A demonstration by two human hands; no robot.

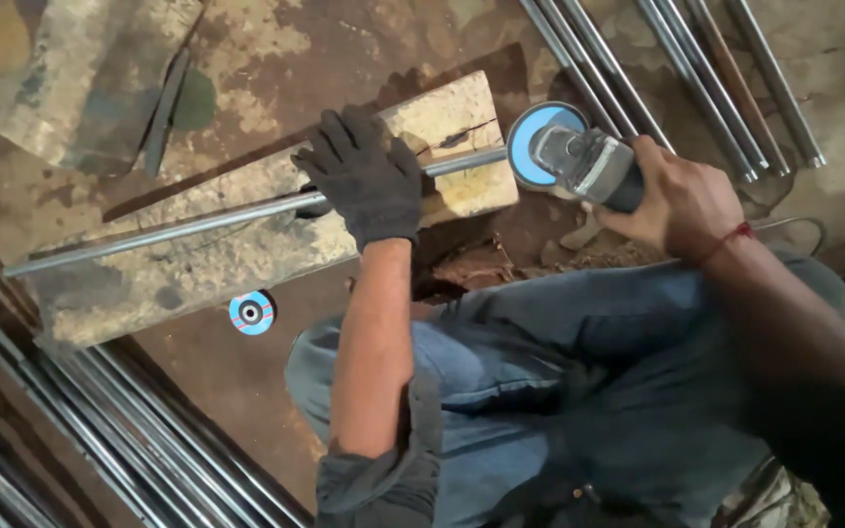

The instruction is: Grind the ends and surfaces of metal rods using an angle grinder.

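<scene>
A: Where's the rod?

B: Steel rod [198, 223] lies across the wooden block [246, 244] on the floor, long axis running left to right, right end tilted slightly far. Round, smooth, grey.

A: Hands?

B: Left hand [369, 176], dark knit glove, presses down on the rod mid-length, fingers spread apart over it, pinning it to the block. Right hand [682, 200], bare, fingers clamped round the body of the angle grinder [589, 161].

A: Disc position?

B: Blue disc [538, 147] sits right at the rod's right end, just past the block's edge. Touching or a hair apart, can't tell. Right hand is the nearer one to that end.

A: Anything else around?

B: Spare blue disc [251, 313] on the floor near the block. Bundles of similar rods [696, 78] far right and near left. Block is rough, cracked, pale.
</scene>
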